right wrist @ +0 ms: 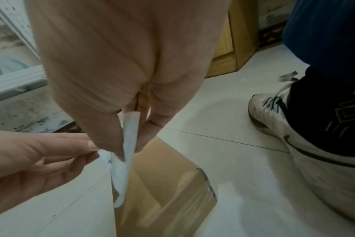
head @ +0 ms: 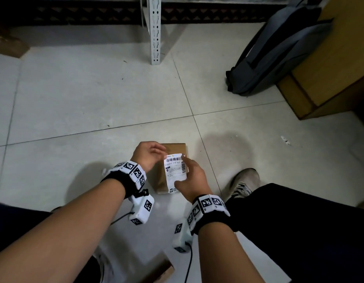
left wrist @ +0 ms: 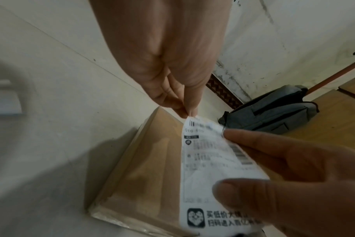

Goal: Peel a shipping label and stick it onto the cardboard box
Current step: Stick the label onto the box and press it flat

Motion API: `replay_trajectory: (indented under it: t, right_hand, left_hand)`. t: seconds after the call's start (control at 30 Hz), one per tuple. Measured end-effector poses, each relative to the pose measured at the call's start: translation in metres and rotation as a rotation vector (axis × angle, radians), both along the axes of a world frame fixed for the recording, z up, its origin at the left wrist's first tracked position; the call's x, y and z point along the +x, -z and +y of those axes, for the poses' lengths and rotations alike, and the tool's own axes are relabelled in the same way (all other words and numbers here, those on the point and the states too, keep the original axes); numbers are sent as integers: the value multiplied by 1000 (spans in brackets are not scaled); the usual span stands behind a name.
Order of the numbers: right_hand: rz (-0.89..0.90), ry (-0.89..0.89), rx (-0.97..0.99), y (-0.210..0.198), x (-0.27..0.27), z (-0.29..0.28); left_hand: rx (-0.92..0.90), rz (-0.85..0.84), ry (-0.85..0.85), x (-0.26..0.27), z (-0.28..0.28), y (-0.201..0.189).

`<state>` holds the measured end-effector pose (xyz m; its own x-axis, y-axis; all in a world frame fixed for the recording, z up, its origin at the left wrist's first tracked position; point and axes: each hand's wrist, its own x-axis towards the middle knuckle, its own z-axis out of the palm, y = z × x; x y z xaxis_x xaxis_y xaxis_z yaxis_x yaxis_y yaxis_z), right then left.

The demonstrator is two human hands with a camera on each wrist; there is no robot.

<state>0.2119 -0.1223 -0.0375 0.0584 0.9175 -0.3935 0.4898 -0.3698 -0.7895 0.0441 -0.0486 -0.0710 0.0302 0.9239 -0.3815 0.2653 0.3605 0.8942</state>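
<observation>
The shipping label [head: 175, 173] is hanging in the air just above the cardboard box [head: 173, 149], printed side up, not yet stuck to anything. The left hand [head: 146, 155] is pinching its far corner between thumb and fingertips, while the right hand [head: 192, 178] is gripping its near end, thumb on the printed face and fingers along the side edge. In the right wrist view the sheet is showing edge-on and looks to be splitting into two layers near the pinch, so the peeling is probably just getting under way; I cannot tell how far the backing is coming off. Sticking and pressing down are still to come. The box is lying flat on the tiled floor [head: 74, 103], between the person's legs, with a white sneaker [head: 245, 181] nearby and a grey backpack [head: 279, 52] well apart against a wooden cabinet [head: 336, 58].
</observation>
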Motion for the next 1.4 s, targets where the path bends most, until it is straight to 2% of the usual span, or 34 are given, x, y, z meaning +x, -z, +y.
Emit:
replay_trajectory:
  t: [0.1,0.57,0.83,1.0,1.23,1.4]
  right_hand:
    - [24,16,16,9,-3,5]
    - [27,73,99,48,-20,23]
    - [-55,58,142,64,-22,27]
    - [-52,33,94,74,-20,27]
    - [0,-9,56,78,-23,29]
    - [-43,-19,72,81,-29,33]
  left_hand:
    - [42,35,-16,2,5,7]
    - [3,-2,-37,-12,36,38]
    - [-18,30,21,-7,47,48]
    - [3,78,94,-5,49,53]
    - [0,49,40,-19,50,59]
    - [-68,-11,8,-22,48,59]
